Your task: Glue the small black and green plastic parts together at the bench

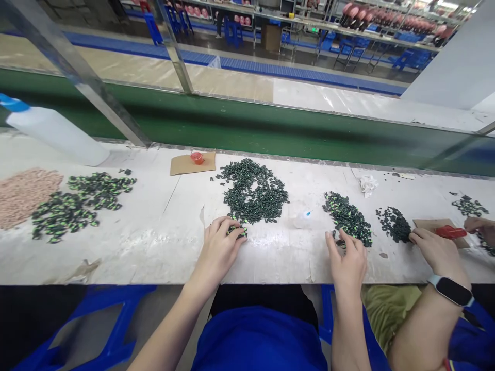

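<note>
My left hand (221, 243) rests on the white table, its fingers curled round a small cluster of black-and-green pieces (242, 233). Just beyond it lies a broad heap of small dark pieces (255, 198) with a gap in its middle. At the near edge of a pile of black pieces with bright green marks (350, 219) is my right hand (348, 257). Its thumb and fingers are apart, and some pieces show close to the fingertips. A small clear container with a blue tip (303, 219) stands between the heap and that pile.
A co-worker's hand (439, 250) touches a dark heap (394, 222) on the right, near a red object (450, 232). Cardboard with a red cup (197, 157) lies at the back. Leftward are black-green pieces (64, 214), pinkish pieces (27, 196) and a white bottle (58, 131).
</note>
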{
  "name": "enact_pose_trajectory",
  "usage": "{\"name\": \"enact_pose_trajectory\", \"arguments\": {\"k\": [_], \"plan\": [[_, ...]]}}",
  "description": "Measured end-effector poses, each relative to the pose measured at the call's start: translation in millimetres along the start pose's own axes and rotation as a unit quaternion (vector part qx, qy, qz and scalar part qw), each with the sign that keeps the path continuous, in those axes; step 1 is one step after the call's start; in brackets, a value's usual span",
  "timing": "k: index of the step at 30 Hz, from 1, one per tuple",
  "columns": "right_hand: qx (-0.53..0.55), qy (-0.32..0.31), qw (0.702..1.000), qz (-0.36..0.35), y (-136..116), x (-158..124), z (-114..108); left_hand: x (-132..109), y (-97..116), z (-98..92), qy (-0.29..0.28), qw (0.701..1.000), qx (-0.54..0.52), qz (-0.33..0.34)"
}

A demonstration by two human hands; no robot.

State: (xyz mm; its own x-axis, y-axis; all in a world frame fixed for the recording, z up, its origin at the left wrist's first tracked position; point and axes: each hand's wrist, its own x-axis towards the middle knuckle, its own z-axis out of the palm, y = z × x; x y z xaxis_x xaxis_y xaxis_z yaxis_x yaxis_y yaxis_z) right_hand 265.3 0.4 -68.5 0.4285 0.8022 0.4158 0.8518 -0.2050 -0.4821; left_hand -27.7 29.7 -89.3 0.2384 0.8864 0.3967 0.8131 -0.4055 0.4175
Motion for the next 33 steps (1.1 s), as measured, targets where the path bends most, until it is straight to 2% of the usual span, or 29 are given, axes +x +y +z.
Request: {"name": "enact_pose_trajectory", "arguments": {"k": [2,4,7,10,13,18,21,26,33], "plan": [[0.01,0.002,0.999,-0.047,-8.7,0.2,11.3,0.5,4.0,6.4,-0.007,1.0,0.025,-0.011],[0.036,-0.031,0.996,-0.073,-19.1,0.1,26.0,1.5,4.4,11.0,-0.016,0.999,0.025,-0.013],[0.06,-0.081,0.993,-0.064,-30.7,1.3,47.9,2.1,0.5,14.6,-0.02,1.0,0.009,-0.01],[0.1,-0.106,0.988,-0.055,-37.1,3.0,59.8,0.5,-0.6,16.3,-0.008,1.0,-0.002,-0.007],[0.168,-0.125,0.977,-0.044,-42.0,1.5,56.9,-1.9,6.5,18.6,-0.004,1.0,-0.014,0.006],[0.245,-0.221,0.944,0.016,-48.9,-9.2,33.8,-2.2,23.9,26.8,-0.045,0.998,-0.019,0.047],[0.279,-0.246,0.928,0.034,-49.5,-15.9,22.5,-1.2,27.6,31.4,-0.05,0.997,-0.023,0.046],[0.357,-0.227,0.9,0.101,-44.1,-22.8,16.8,-2.9,26.1,34.5,-0.03,0.998,-0.032,0.054],[0.429,-0.171,0.868,0.182,-39.6,-20.3,22.8,-5.9,25.6,36.6,-0.034,0.997,-0.052,0.052]]}}
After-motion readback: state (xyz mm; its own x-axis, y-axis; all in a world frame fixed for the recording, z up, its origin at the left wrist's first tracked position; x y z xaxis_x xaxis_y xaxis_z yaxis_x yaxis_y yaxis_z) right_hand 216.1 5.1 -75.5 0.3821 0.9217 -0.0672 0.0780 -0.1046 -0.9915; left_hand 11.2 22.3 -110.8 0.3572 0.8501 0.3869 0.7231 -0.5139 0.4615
